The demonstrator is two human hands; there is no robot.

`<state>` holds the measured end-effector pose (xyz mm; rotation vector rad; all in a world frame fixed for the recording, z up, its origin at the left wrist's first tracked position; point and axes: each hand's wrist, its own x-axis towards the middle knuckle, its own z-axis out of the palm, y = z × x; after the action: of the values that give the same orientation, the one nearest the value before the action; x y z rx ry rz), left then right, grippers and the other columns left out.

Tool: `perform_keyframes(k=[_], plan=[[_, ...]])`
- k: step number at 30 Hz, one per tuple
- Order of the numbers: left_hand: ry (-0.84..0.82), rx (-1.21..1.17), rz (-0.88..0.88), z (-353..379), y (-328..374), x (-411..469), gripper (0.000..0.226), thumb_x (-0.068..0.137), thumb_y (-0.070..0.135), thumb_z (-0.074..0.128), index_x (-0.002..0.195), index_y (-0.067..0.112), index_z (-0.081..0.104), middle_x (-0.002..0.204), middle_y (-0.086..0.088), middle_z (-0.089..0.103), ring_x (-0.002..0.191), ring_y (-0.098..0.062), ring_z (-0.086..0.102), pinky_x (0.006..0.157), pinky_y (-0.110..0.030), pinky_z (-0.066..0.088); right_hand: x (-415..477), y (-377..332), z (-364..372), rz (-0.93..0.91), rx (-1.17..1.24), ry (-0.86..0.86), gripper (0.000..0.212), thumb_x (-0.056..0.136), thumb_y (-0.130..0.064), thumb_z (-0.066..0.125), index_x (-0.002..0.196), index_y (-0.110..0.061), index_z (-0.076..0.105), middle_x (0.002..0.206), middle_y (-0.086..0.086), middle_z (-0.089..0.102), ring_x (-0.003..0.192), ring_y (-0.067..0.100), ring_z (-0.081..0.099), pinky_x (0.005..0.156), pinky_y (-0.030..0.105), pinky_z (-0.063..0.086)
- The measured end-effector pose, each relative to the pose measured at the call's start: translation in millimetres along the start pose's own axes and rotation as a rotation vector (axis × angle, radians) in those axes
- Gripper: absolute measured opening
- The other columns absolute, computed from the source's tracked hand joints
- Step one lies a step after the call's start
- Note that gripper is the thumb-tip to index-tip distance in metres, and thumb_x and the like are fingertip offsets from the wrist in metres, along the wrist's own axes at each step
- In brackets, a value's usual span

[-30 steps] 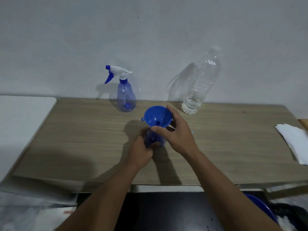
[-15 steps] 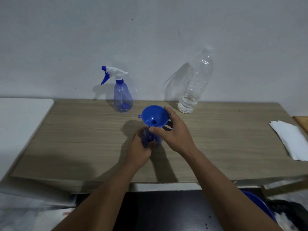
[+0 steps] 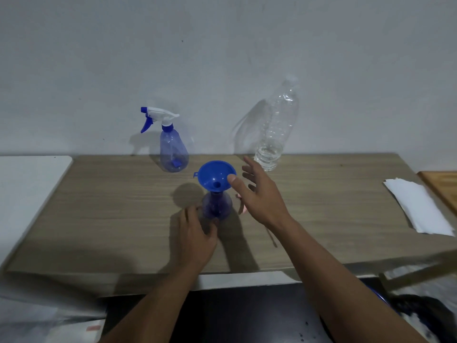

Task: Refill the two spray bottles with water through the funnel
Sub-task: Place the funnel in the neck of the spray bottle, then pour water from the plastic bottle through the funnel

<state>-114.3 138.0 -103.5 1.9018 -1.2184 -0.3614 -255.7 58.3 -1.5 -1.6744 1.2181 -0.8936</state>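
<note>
A blue funnel (image 3: 214, 174) stands in the neck of an uncapped blue spray bottle (image 3: 217, 204) at the middle of the wooden table (image 3: 111, 206). My left hand (image 3: 195, 233) grips this bottle low at its base. My right hand (image 3: 259, 194) hovers just right of the funnel, fingers spread, holding nothing. A second spray bottle (image 3: 173, 149) with its white and blue trigger head on stands by the wall. A large clear plastic bottle (image 3: 274, 134) with a little water at the bottom stands behind my right hand. A thin tube (image 3: 270, 236) lies on the table, partly hidden by my right wrist.
A stack of white paper (image 3: 420, 209) lies at the table's right end, next to a wooden board (image 3: 442, 186). A white surface (image 3: 29, 184) adjoins the table on the left. The wall runs close behind the bottles.
My right hand has let go of the funnel and opened, lifting slightly to the right. My left hand has slid lower on the spray bottle. The funnel stays in the neck.
</note>
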Motion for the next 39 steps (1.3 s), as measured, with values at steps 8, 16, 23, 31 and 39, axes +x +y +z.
perform_keyframes(k=[8,16,23,31,39], plan=[[-0.174,-0.175,0.196,58,73,-6,0.012,0.093,0.021,0.064,0.088,0.019,0.053,0.083,0.006,0.061,0.075,-0.010,0.056,0.067,-0.030,0.046,45,0,-73,-0.082,-0.222,0.185,0.065,0.093,-0.027,0.068,0.150,-0.021,0.039,0.146,0.004,0.052,0.134,0.015,0.049,0.109,0.031,0.041],[-0.142,-0.213,-0.076,128,152,99,0.046,0.092,0.026,0.065,0.133,0.027,0.043,0.136,-0.002,0.054,0.118,-0.026,0.058,0.094,-0.040,0.048,129,14,-132,-0.070,-0.298,0.227,0.081,0.089,-0.032,0.072,0.154,-0.019,0.025,0.152,0.009,0.042,0.139,0.023,0.042,0.110,0.035,0.038],[-0.188,-0.238,-0.168,156,158,179,0.086,0.076,0.020,0.076,0.148,0.032,0.031,0.145,0.000,0.048,0.127,-0.025,0.053,0.103,-0.038,0.047,180,39,-142,-0.132,-0.239,0.074,0.077,0.092,-0.034,0.072,0.151,-0.021,0.025,0.141,0.006,0.054,0.129,0.024,0.054,0.101,0.030,0.044],[-0.212,-0.369,-0.107,151,167,164,0.071,0.077,0.016,0.083,0.135,0.024,0.043,0.123,0.004,0.060,0.109,-0.017,0.061,0.089,-0.026,0.048,186,43,-161,-0.125,-0.172,0.016,0.062,0.093,-0.031,0.071,0.145,-0.018,0.040,0.120,0.004,0.057,0.111,0.022,0.062,0.091,0.028,0.048],[-0.262,-0.437,-0.082,146,183,102,0.066,0.071,0.010,0.084,0.123,0.026,0.048,0.106,0.014,0.066,0.100,-0.013,0.068,0.092,-0.035,0.055,128,44,-196,-0.075,-0.157,0.023,0.059,0.090,-0.036,0.073,0.140,-0.025,0.044,0.114,0.002,0.056,0.103,0.022,0.063,0.081,0.027,0.047]])
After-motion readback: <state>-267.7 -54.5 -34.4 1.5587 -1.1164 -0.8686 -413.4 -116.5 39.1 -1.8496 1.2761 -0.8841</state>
